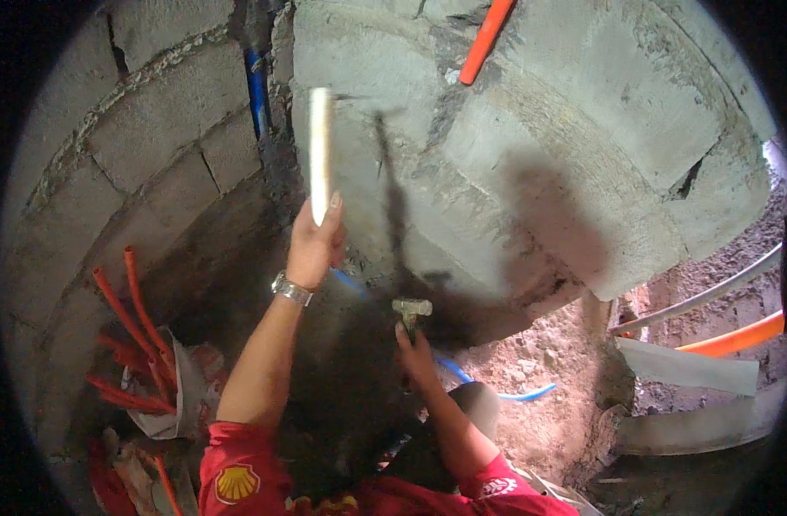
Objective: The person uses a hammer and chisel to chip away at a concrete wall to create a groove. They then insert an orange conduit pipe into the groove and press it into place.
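Note:
My left hand (318, 236) is raised in front of the block wall, its fingers closed round the lower end of a white pipe (321, 142). The pipe stands nearly upright and catches bright light. Lower down and to the right, my right hand (416, 354) is closed on the handle of a hammer (411, 307), whose short, thick head lies crosswise above the fist. The hammer head and the white pipe are apart. A thin blue pipe (349, 282) runs in shadow just below my left hand.
Behind both hands curves a grey block wall (565, 103), with a blue pipe (256, 90) in its groove and an orange pipe (486, 43) above. Orange pipes (127, 301) stick out of a white sack (187, 391) at left. Another orange pipe (733, 334) lies right, beside rubble (531, 353).

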{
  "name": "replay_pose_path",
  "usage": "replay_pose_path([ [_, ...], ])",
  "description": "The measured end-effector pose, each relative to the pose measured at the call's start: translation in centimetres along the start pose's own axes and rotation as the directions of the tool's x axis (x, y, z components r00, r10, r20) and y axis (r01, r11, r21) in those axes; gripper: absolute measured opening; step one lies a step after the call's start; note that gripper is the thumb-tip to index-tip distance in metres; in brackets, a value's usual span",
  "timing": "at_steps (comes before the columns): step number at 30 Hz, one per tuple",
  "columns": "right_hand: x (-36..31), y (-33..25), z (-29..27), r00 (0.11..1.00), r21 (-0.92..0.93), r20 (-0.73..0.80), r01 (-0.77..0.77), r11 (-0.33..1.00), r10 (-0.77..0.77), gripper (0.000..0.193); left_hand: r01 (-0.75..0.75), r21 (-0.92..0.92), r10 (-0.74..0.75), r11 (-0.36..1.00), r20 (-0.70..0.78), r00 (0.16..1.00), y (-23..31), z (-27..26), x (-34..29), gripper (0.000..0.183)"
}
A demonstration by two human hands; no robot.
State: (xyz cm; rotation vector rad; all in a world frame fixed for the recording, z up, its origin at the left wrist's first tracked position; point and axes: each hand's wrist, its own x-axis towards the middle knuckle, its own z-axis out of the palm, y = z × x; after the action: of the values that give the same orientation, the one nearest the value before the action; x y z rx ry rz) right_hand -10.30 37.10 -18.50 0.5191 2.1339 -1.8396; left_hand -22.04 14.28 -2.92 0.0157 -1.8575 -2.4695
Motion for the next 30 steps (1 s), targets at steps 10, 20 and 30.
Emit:
replay_pose_path([
  [10,-5.0,-7.5,-7.9,0.986,-0.078,-0.117,0.11,0.991,-0.119,0.037,-0.426,0.361,0.41,0.83,0.126,0.903,0.9,7.0,5.0,0.04],
  [20,-7.4,-14.3,-9.9,0.906,-0.339,-0.233,0.264,0.903,-0.352,0.025,-0.515,0.451,0.506,0.729,0.152,0.849,1.7,7.3,5.4,0.035],
  [30,-9.6,-25.8,-8.0,0.614,-0.612,-0.117,0.574,0.544,-0.781,0.025,-0.47,0.595,0.48,0.652,0.156,0.863,2.4,7.5,5.3,0.033],
])
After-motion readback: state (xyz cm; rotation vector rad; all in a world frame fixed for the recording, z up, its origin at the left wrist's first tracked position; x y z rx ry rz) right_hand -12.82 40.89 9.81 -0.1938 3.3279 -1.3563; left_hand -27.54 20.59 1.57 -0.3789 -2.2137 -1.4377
